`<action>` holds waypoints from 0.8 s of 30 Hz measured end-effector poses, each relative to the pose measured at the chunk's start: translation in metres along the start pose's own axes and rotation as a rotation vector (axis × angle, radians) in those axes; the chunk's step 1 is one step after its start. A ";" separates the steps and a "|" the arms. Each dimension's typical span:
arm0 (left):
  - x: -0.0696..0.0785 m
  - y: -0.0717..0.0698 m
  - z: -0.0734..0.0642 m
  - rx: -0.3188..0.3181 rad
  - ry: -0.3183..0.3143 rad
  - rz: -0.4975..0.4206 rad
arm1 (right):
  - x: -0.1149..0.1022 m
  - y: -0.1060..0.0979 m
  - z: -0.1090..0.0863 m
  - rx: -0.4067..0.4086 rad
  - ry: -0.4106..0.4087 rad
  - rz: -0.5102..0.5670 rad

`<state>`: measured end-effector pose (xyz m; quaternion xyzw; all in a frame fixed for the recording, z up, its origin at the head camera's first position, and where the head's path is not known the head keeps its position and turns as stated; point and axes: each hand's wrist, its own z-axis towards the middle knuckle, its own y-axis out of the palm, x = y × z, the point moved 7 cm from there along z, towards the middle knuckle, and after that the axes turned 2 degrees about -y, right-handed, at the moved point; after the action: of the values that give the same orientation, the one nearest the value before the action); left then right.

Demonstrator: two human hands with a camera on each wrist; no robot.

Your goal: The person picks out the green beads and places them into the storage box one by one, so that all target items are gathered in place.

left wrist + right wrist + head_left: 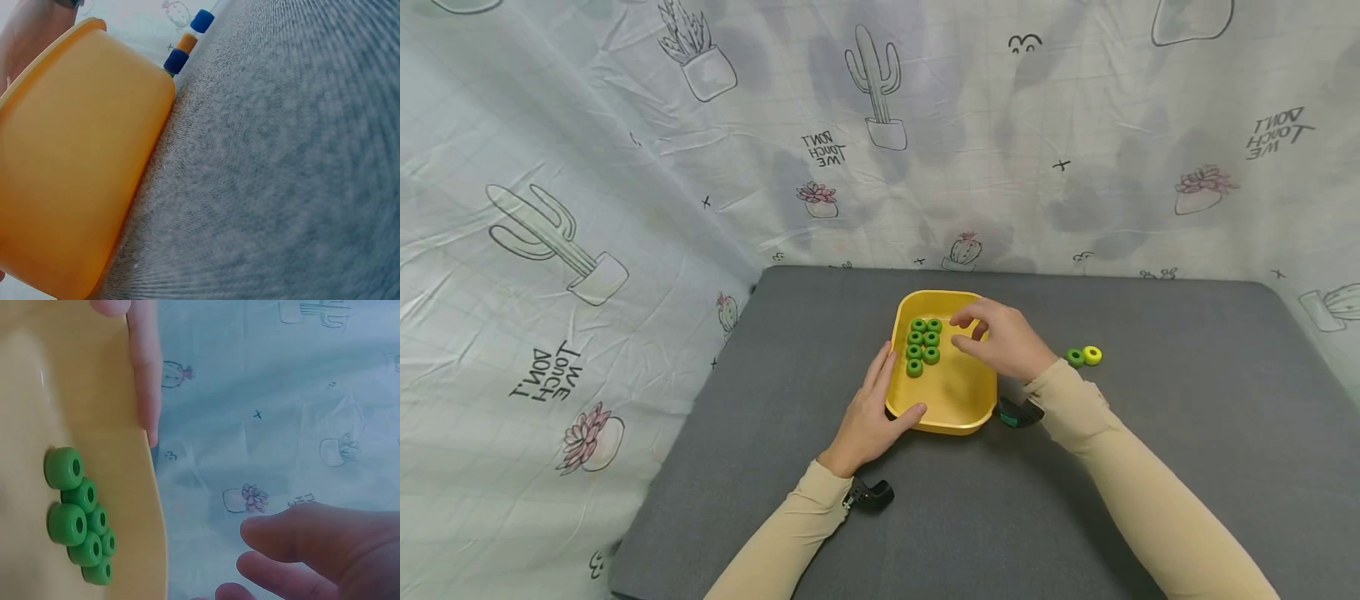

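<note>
A yellow plastic tray sits on the table, with several green ring-shaped beads grouped in two columns along its left side. My left hand rests on the tray's left rim, fingers straight, thumb over the near-left corner. Above the tray's right side hovers my right hand. Its thumb and fingers are bent a little and apart, with nothing between them. The right wrist view shows the green beads with their holes visible, and the right hand's empty fingertips apart from them.
To the right of the tray lie a green bead and a yellow bead, side by side. Beyond the tray in the left wrist view are blue pieces and an orange piece. A patterned curtain hangs behind the grey table.
</note>
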<state>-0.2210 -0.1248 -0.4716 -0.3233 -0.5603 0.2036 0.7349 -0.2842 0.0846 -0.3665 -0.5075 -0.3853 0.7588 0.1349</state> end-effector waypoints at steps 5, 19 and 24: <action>0.000 0.000 0.000 -0.001 -0.002 -0.002 | 0.004 -0.009 -0.013 0.027 0.008 -0.010; -0.001 0.001 0.000 0.001 0.028 -0.023 | 0.027 -0.040 -0.047 0.118 0.062 -0.014; -0.001 0.001 0.000 0.007 0.026 -0.011 | 0.037 -0.051 -0.059 0.131 0.099 -0.022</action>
<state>-0.2217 -0.1248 -0.4731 -0.3202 -0.5518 0.1975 0.7443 -0.2588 0.1673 -0.3653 -0.5301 -0.3330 0.7550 0.1952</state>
